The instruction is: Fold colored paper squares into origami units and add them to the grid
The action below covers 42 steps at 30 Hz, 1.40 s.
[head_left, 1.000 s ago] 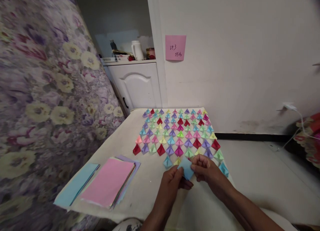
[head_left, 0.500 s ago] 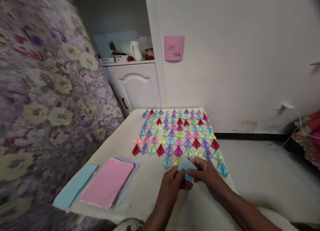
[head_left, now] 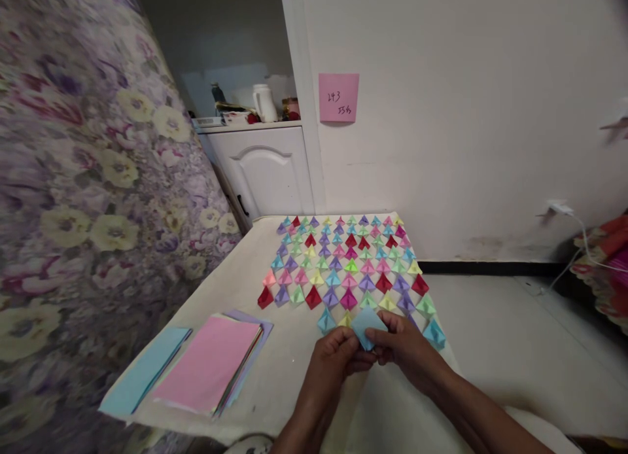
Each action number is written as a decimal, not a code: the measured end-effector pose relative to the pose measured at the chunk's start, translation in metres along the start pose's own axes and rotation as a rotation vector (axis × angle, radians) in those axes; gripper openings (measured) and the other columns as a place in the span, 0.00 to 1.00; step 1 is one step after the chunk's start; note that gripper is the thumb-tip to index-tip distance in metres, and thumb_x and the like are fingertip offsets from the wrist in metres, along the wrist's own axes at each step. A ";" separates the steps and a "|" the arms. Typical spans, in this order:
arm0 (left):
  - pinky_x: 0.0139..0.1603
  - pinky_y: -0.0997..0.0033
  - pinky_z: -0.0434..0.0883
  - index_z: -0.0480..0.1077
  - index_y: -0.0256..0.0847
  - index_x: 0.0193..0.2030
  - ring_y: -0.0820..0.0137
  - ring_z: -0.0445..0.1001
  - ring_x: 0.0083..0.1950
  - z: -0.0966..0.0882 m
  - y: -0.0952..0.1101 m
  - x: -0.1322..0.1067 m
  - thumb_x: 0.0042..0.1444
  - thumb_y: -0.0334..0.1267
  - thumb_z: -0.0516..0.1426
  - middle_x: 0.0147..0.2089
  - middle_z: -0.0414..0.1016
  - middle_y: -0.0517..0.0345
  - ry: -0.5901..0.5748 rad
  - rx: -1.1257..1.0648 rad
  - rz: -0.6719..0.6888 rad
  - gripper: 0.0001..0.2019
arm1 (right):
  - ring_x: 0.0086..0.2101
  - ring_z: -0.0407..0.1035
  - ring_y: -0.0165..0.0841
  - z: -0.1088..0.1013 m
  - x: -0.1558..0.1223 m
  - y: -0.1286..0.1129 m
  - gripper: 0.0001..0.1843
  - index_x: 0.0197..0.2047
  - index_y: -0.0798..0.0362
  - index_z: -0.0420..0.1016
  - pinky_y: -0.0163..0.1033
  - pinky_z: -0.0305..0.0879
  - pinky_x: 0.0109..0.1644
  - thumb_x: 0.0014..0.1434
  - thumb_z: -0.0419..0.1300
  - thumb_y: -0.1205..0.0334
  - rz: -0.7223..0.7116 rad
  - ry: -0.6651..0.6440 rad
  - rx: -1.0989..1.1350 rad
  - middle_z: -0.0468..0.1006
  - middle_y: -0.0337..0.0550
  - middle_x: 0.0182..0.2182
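Since the 1st frame, R hand [head_left: 409, 349] has come in closer to L hand [head_left: 338, 359]; its thumb is now on the front of the blue paper [head_left: 367, 322] instead of at the R corner. Both hands are closed on it: L pinches the lower L edge, R grips the R side, thumb on the face. Paper's held up btwn the fingertips, over the near part of the bench [head_left: 279, 395].

Beyond both hands: rows of folded pieces [head_left: 348, 299], diff. colors; a blue piece [head_left: 326, 320] & a yellow one [head_left: 346, 319] sit just past L hand. Well L of L hand: pink-topped stack [head_left: 210, 362], then blue sheets [head_left: 147, 369]. Far beyond the hands, pink note [head_left: 339, 97] on the wall, handwritten "243"; 2nd line below too small to read for sure.
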<state>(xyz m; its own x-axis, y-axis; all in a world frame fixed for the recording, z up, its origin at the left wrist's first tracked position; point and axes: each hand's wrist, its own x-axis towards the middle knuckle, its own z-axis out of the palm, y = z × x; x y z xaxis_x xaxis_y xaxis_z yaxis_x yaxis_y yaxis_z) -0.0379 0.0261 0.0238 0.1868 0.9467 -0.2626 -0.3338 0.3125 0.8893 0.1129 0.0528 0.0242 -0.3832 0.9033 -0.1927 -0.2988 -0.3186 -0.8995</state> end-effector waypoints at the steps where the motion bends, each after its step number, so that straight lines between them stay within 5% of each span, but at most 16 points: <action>1: 0.34 0.73 0.70 0.67 0.35 0.28 0.69 0.76 0.31 -0.001 -0.001 0.000 0.49 0.41 0.61 0.28 0.78 0.51 0.008 0.004 0.000 0.11 | 0.20 0.61 0.23 0.000 0.000 0.000 0.13 0.31 0.56 0.70 0.28 0.57 0.23 0.46 0.66 0.58 -0.001 0.003 -0.002 0.69 0.35 0.20; 17: 0.30 0.70 0.71 0.64 0.38 0.26 0.69 0.75 0.26 0.002 0.002 0.000 0.47 0.42 0.60 0.23 0.76 0.56 0.036 0.165 0.077 0.11 | 0.18 0.62 0.24 0.003 0.001 0.006 0.14 0.29 0.57 0.70 0.31 0.60 0.23 0.45 0.66 0.56 -0.016 0.016 -0.071 0.70 0.35 0.17; 26: 0.28 0.72 0.70 0.66 0.37 0.29 0.71 0.73 0.24 -0.002 -0.001 0.000 0.49 0.46 0.60 0.22 0.75 0.58 0.094 0.166 0.098 0.13 | 0.16 0.63 0.26 0.006 0.001 0.005 0.11 0.25 0.55 0.69 0.32 0.61 0.21 0.46 0.64 0.56 -0.071 0.024 -0.290 0.69 0.33 0.14; 42: 0.23 0.77 0.63 0.71 0.35 0.28 0.75 0.66 0.21 0.002 -0.008 0.003 0.43 0.40 0.63 0.19 0.70 0.61 0.163 0.048 0.122 0.11 | 0.22 0.69 0.28 0.004 0.000 0.006 0.16 0.27 0.55 0.67 0.34 0.66 0.29 0.46 0.65 0.52 -0.052 0.029 -0.169 0.74 0.37 0.20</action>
<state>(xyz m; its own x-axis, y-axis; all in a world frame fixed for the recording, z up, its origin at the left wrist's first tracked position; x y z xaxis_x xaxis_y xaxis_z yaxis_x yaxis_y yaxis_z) -0.0330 0.0263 0.0161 -0.0061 0.9787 -0.2051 -0.2995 0.1939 0.9342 0.1077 0.0502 0.0200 -0.3454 0.9258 -0.1535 -0.1657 -0.2212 -0.9610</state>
